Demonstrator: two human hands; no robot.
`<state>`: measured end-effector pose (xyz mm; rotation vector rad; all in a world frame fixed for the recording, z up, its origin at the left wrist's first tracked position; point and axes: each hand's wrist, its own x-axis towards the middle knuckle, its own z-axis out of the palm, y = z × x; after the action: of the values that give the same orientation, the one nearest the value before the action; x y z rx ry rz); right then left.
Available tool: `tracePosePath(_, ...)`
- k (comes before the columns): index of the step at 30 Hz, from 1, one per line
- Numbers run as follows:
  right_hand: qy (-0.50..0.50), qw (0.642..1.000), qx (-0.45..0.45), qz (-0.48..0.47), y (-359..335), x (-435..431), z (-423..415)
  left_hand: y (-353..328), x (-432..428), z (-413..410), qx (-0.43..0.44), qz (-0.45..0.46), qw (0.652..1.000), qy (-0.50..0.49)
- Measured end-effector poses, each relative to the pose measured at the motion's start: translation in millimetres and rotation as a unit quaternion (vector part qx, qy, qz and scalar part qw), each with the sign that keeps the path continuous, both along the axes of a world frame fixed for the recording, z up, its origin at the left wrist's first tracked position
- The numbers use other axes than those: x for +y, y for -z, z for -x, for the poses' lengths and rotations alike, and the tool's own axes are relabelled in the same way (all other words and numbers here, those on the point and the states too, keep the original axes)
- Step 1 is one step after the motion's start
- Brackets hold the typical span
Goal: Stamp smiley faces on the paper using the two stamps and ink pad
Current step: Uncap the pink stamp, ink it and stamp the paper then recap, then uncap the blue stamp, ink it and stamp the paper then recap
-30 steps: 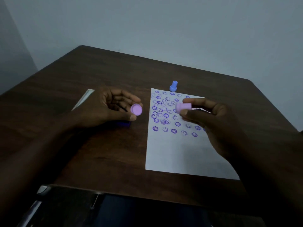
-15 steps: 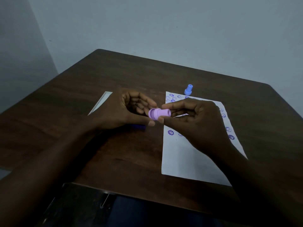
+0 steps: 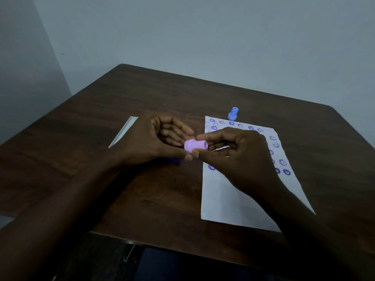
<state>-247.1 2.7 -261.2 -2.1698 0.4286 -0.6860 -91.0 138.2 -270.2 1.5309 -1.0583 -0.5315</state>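
Note:
A pink stamp (image 3: pixel 195 146) lies sideways in the air between my two hands, its cap end on the left and its narrower body on the right. My left hand (image 3: pixel 151 141) pinches the cap end with thumb and fingers. My right hand (image 3: pixel 238 155) grips the body end with thumb and fingertips. Under the hands a sliver of the blue ink pad (image 3: pixel 172 160) shows on the table. The white paper (image 3: pixel 227 197) with several purple smiley prints lies to the right, partly under my right hand. A blue stamp (image 3: pixel 233 114) stands upright just beyond the paper's far edge.
A second white sheet (image 3: pixel 123 131) lies on the dark wooden table (image 3: pixel 142 94) left of my left hand. A grey wall stands behind the table. The near table edge runs just in front of my forearms.
One second ago the cap was in my left hand and the pink stamp body in my right, apart. The hands came together and the two pink pieces are now joined between them.

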Motion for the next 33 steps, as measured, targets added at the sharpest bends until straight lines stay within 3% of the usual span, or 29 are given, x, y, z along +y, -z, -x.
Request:
tracePosePath(13,-0.005,0.999,0.02,-0.03,-2,-5,-9,6,-3,-4,0.004,0.025,1.0,-0.009)
tracePosePath(18,0.001,0.998,0.028,-0.049,-23,-37,-28,10,-7,-11,-0.088,-0.005,0.995,-0.05)
tracePosePath(22,0.037,0.997,0.06,0.044,-33,-85,-63,16,-7,-22,-0.095,-0.035,0.982,-0.159)
tracePosePath(26,0.054,0.983,0.112,0.135,-34,-122,-98,17,-8,-28,-0.116,-0.037,0.974,-0.193)
tracePosePath(33,0.052,0.963,0.204,0.167,-13,-144,-127,23,-9,-37,-0.18,-0.057,0.96,-0.206)
